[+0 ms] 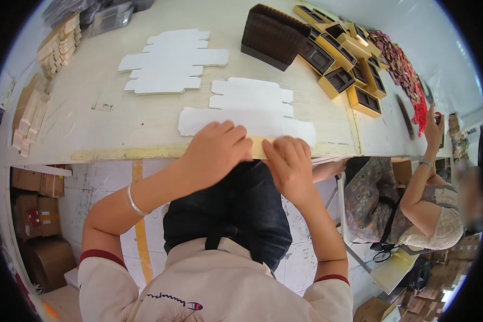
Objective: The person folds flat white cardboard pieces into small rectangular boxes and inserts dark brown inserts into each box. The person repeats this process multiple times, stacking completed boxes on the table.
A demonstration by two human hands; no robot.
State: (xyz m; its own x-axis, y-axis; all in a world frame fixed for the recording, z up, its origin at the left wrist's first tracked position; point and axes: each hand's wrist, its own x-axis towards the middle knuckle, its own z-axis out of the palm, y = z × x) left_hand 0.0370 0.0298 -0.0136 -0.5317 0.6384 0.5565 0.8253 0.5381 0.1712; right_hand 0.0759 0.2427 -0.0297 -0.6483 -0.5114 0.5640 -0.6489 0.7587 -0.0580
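Observation:
A flat white die-cut carton blank (247, 102) lies at the table's front edge. Its near strip, gold on the side that shows, is turned up between my hands. My left hand (216, 149) has its fingers curled down on the left part of this strip. With thumb and bent fingers, my right hand (291, 165) pinches the strip's right part. The fingertips are partly hidden against the card. Beyond, to the left, rests a stack of similar white carton blanks (169, 61).
Dark brown plastic trays (273, 37) stand stacked at the back. Gold boxes with dark inserts (341, 80) are heaped to their right, beside many small wrapped pieces (397, 61). Folded cartons (31, 115) line the left edge. A co-worker (402, 209) sits at the right.

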